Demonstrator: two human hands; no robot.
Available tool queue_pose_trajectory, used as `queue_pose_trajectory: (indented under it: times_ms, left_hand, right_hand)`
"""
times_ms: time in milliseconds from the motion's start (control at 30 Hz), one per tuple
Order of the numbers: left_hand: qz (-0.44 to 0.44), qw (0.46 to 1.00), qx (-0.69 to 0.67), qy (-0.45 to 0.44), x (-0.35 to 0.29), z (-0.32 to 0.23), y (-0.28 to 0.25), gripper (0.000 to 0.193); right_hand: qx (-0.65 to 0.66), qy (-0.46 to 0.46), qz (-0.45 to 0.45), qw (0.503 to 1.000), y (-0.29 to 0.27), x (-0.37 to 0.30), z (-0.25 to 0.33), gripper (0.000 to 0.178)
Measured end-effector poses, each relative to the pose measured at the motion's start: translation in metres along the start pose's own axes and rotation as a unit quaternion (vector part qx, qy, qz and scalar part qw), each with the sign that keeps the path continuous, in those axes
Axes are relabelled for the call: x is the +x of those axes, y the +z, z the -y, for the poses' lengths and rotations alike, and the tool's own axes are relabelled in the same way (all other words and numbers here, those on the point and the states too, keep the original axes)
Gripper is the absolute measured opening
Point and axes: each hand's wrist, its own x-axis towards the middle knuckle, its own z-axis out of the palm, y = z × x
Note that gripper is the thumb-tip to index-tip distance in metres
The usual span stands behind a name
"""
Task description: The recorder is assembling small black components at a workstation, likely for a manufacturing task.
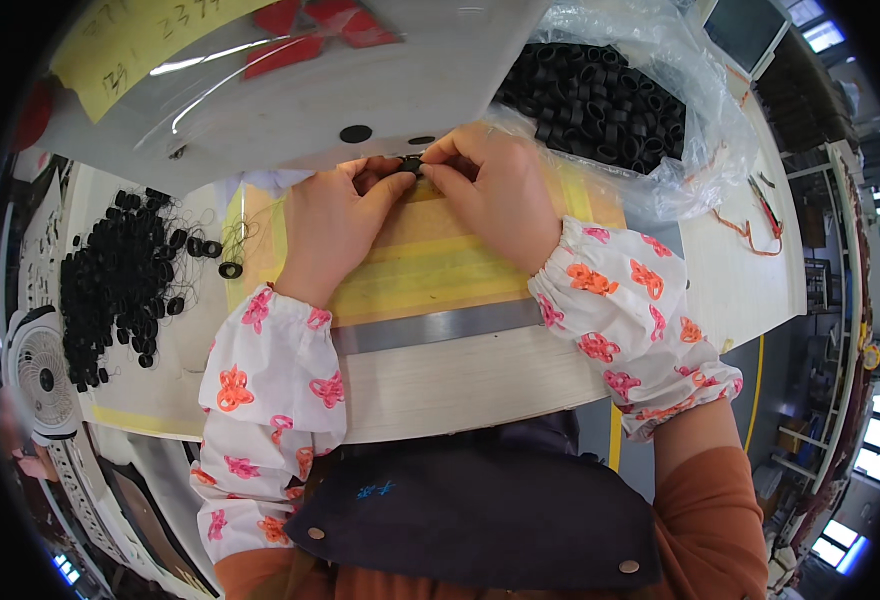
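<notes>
My left hand (332, 222) and my right hand (498, 190) meet at the foot of a white machine housing (310, 105). Thumbs and forefingers of both pinch a small black part (413, 164), largely covered by the fingertips, so its exact shape is hidden. Beneath the hands lies a work surface striped with yellow tape (430, 262), with a grey metal strip (440, 328) along its near side. White sleeve covers with pink and orange prints reach up to both wrists.
Left of my hands lies a heap of small black rings with thin wire tails (120, 270). At the far right, a clear plastic bag (705, 150) holds many short black tubes (610, 110). A white fan (45, 370) stands at the left edge; orange cords (750, 235) lie at right.
</notes>
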Motion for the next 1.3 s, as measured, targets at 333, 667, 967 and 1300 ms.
queue_pose_trajectory:
  times_ms: [333,667,967,1300]
  left_hand:
    - [-0.006,0.998,-0.054,-0.033,0.001,0.003,0.000,0.028]
    - [0.011,0.999,-0.033,-0.041,0.001,0.001,-0.003,0.026]
    - [0.020,0.997,0.039,-0.056,0.004,-0.006,-0.006,0.028]
    - [0.014,0.997,0.047,-0.053,0.005,0.007,-0.008,0.031]
  right_hand:
    - [-0.053,0.012,0.013,0.998,-0.002,0.002,0.000,0.010]
    - [-0.062,0.002,0.020,0.998,-0.003,0.006,0.001,0.009]
    - [-0.047,-0.028,0.004,0.999,-0.003,0.007,0.000,0.008]
    - [-0.098,-0.013,0.023,0.995,-0.001,0.012,0.009,0.009]
